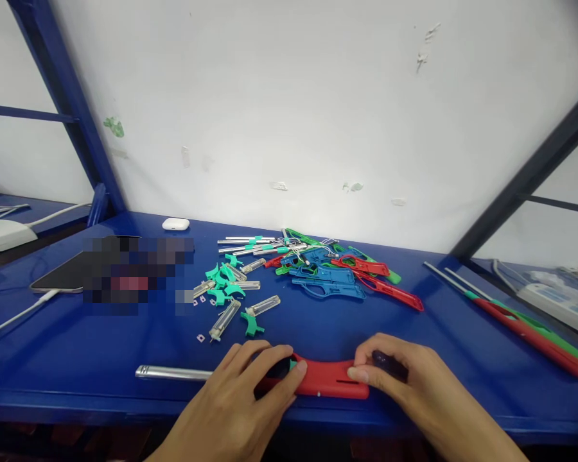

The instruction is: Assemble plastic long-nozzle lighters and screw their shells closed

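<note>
Blue desk [101, 359]: left hand [250, 394] and right hand [404, 378], fingers clamped on a red plastic handle [330, 378] with silver metal tube [173, 372]; so near the edge, a slip might drop it.

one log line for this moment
left hand holds red handle; right hand holds its right end; metal tube sticks out left; parts pile behind

**Red, blue and green parts on a blue bench**

The red handle [330, 378] has black parts, and the tube [173, 372] is shiny silver. The table [101, 346] is deep blue. The pile of shells [327, 285] mixes blue, red and bright green. The small clips [224, 282] are teal. The earbud case [175, 224] and wall [318, 96] are white. The frame [72, 109] is dark blue.
</note>
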Tool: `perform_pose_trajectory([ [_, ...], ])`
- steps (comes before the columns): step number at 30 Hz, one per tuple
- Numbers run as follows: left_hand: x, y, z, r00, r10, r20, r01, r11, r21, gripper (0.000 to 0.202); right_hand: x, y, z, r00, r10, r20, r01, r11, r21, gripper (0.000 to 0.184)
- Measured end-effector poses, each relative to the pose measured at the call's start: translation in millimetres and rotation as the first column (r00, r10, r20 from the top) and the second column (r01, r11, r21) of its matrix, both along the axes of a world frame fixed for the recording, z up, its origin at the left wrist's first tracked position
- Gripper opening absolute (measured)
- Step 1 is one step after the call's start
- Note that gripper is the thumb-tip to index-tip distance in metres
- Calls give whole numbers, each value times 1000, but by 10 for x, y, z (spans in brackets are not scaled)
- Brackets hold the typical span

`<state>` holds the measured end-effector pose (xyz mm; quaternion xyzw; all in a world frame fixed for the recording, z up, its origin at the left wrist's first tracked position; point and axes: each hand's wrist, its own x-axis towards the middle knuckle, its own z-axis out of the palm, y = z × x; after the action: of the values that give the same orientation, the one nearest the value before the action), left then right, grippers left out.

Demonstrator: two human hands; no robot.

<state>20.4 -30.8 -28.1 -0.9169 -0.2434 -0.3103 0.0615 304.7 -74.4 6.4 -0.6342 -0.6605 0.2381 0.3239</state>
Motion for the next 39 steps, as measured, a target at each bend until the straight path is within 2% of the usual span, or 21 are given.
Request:
perform_pose_trajectory([
  [4, 23, 5, -36, 1000, -1, 19, 2, 1000, -7, 40, 45, 59, 44, 998, 54, -19, -56, 996, -73, 22],
  [8, 96, 50, -221, 982, -12, 190, -3, 997, 81, 40, 75, 103, 51, 996, 88, -24, -90, 990, -113, 21],
  [12, 133, 75, -348, 977, -6, 211, -12, 997, 82, 37, 117, 116, -11, 994, 103, -36, -107, 987, -123, 23],
  [15, 136, 74, -363, 976, -7, 219, -18, 994, 112, 36, 134, 106, -24, 996, 90, -21, -92, 991, -98, 25],
  [19, 155, 87, -352, 975, 0, 224, -34, 989, 146, 40, 106, 48, 43, 993, 94, 74, -94, 996, -13, 28],
  [22, 162, 96, -299, 967, -10, 255, -34, 985, 170, 43, 69, 2, 103, 992, 58, 115, -58, 998, 1, 28],
  [24, 147, 91, -234, 975, -15, 224, -23, 986, 166, 41, 18, 15, 155, 996, 9, 93, -11, 1000, 21, 28],
  [26, 122, 81, -167, 985, -19, 172, -8, 987, 159, 38, -88, 98, 234, 998, -1, 67, -2, 999, 42, 26],
  [28, 104, 73, -121, 989, -23, 145, 0, 988, 157, 35, -268, 263, 344, 995, 60, 75, -62, 998, 33, 20],
  [30, 103, 74, -109, 987, -30, 158, 3, 986, 167, 33, -515, 497, 461, 973, 198, 122, -202, 979, 22, 14],
  [32, 118, 81, -124, 985, -34, 170, 5, 986, 168, 31, -795, 765, 545, 917, 341, 208, -354, 935, 28, 11],
  [33, 128, 87, -136, 983, -37, 179, 6, 985, 171, 29, -935, 898, 565, 897, 378, 231, -393, 919, 21, 11],
  [36, 155, 101, -174, 975, -41, 219, -1, 982, 188, 27, -1311, 1244, 535, 844, 453, 287, -477, 878, 19, 10],
  [39, 166, 104, -201, 969, -31, 245, -21, 978, 207, 26, -1575, 1467, 449, 806, 483, 342, -527, 849, 42, 7],
])
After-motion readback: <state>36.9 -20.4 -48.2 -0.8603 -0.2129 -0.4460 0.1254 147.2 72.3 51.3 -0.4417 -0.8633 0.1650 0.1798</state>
